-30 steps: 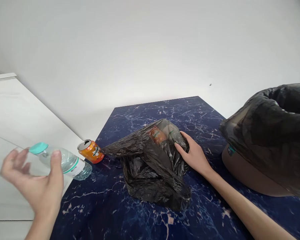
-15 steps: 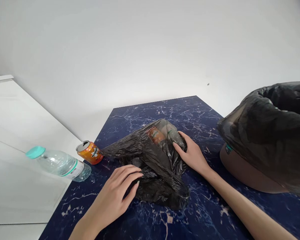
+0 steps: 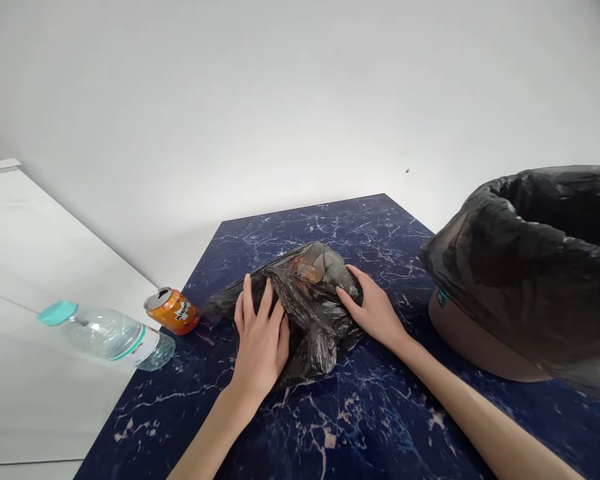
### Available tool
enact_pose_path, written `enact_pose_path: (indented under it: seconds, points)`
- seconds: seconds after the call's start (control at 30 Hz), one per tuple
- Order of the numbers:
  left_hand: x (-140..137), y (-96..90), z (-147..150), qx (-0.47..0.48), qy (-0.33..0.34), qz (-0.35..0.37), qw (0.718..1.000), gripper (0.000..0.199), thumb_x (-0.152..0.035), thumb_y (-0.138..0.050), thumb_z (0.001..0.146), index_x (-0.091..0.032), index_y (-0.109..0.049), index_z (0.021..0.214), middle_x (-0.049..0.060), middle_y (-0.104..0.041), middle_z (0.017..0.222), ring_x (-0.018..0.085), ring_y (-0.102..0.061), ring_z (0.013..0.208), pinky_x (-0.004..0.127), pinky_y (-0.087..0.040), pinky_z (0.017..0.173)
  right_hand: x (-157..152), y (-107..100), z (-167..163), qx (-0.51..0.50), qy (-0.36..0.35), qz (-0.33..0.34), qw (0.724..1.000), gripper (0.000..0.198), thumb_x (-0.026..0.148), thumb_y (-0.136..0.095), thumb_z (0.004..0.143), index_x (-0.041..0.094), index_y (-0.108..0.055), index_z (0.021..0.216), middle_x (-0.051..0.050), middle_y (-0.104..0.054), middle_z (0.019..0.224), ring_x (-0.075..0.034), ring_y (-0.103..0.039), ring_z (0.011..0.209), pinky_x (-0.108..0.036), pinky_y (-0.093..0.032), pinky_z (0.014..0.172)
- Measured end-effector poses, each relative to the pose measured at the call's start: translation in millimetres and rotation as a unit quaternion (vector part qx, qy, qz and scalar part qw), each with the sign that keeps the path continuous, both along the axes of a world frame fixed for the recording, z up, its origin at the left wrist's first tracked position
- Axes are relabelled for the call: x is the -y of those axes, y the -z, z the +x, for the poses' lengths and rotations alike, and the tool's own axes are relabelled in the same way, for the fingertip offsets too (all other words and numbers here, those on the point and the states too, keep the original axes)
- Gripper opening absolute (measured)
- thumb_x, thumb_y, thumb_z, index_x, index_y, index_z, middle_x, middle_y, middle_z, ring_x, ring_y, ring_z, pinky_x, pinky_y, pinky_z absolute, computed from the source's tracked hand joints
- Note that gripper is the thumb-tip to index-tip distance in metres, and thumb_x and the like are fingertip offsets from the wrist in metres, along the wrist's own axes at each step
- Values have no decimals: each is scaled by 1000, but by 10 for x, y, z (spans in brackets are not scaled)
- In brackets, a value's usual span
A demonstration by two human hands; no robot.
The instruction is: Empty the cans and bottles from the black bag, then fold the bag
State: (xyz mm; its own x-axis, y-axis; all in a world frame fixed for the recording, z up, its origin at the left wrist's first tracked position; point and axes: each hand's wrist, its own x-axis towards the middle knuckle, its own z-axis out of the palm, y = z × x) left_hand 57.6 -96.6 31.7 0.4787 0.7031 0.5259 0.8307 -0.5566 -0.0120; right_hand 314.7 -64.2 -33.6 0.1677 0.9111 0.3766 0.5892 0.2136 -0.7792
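A thin black plastic bag (image 3: 305,313) lies crumpled on the table, and an orange can and something clear and rounded show faintly through its film. My right hand (image 3: 373,310) grips the bag's right side, thumb and fingers around the clear shape inside. My left hand (image 3: 263,337) rests on the bag's left part with fingers spread and stretched forward over the folds. Left of the bag stands an open orange soda can (image 3: 173,311). Beside the can is a clear plastic bottle (image 3: 113,335) with a turquoise cap, upright near the table's left edge.
At the right stands a brown bin (image 3: 473,337) lined with a black bag (image 3: 510,267) folded over its rim. The dark blue marble-patterned table (image 3: 300,223) ends near a white wall. A white panel (image 3: 35,253) rises at the left.
My left hand has moved up and right onto the bag, its fingers now spreading forward. The bag's near edge has been folded back and bunched. My right hand keeps its grip.
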Motion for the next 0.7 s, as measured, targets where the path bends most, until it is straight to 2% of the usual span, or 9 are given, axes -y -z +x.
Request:
enact_pose_path:
  seconds: [0.07, 0.13, 0.23, 0.3, 0.37, 0.43, 0.53, 0.6, 0.7]
  points:
    - [49, -9, 45, 29, -23, 52, 998, 46, -16, -57, 108, -28, -52, 152, 18, -46, 171, 50, -21, 166, 77, -30, 124, -6, 2, 0, 3, -3, 1, 1000, 66, 56, -56, 104, 20, -52, 159, -17, -62, 158, -38, -62, 143, -58, -51, 119]
    - [118, -4, 54, 59, -38, 73, 995, 38, -18, -62, 106, -26, -57, 143, 22, -57, 157, 50, -46, 150, 75, -38, 115, -10, 1, 1, 4, -5, -1, 1000, 66, 56, -55, 104, 20, -52, 159, -17, -61, 159, -38, -61, 143, -57, -51, 119]
    - [179, 41, 29, 67, 0, 31, 997, 20, -24, -62, 108, -23, -61, 128, 16, -74, 117, 37, -70, 112, 59, -54, 96, -9, -2, 3, 4, -8, -9, 1000, 68, 59, -54, 105, 22, -50, 162, -16, -60, 160, -40, -61, 143, -58, -54, 115]
    - [157, 90, 13, 39, 57, -21, 997, 19, -25, -56, 110, -24, -62, 129, 11, -77, 112, 32, -74, 107, 50, -59, 92, -8, -1, 5, 5, -10, -12, 1000, 68, 59, -54, 106, 23, -48, 163, -16, -59, 161, -40, -61, 143, -59, -54, 114]
    - [84, 138, 17, 17, 100, -61, 993, 35, -25, -51, 111, -26, -58, 145, 13, -74, 134, 35, -71, 127, 52, -60, 103, -12, 5, 7, 8, -12, -9, 1000, 68, 58, -54, 106, 22, -48, 163, -16, -60, 160, -40, -61, 143, -60, -53, 115]
    - [-27, 161, 51, 10, 119, -85, 989, 55, -25, -50, 111, -28, -42, 165, 17, -59, 161, 40, -54, 151, 61, -50, 119, -20, 16, 10, 9, -14, -3, 1000, 67, 57, -54, 105, 22, -48, 162, -16, -60, 159, -40, -61, 142, -60, -52, 117]
    - [-225, 113, 172, 19, 129, -116, 985, 72, -33, -55, 110, -32, -24, 175, 15, -37, 178, 41, -31, 166, 67, -34, 131, -36, 36, 11, 9, -13, 7, 1000, 65, 55, -55, 104, 24, -50, 161, -16, -62, 157, -39, -62, 142, -59, -51, 118]
    - [-362, 36, 291, 30, 134, -133, 982, 70, -39, -57, 110, -35, -29, 174, 10, -32, 181, 39, -24, 169, 67, -28, 134, -42, 45, 10, 8, -12, 13, 1000, 64, 55, -55, 104, 24, -51, 160, -16, -63, 156, -38, -63, 141, -59, -51, 119]
    - [-551, -86, 489, 50, 144, -153, 976, 56, -39, -54, 112, -36, -46, 166, 5, -38, 179, 35, -31, 167, 65, -30, 135, -41, 47, 6, 5, -12, 16, 1000, 64, 54, -55, 104, 22, -51, 159, -17, -64, 155, -38, -63, 141, -58, -51, 118]
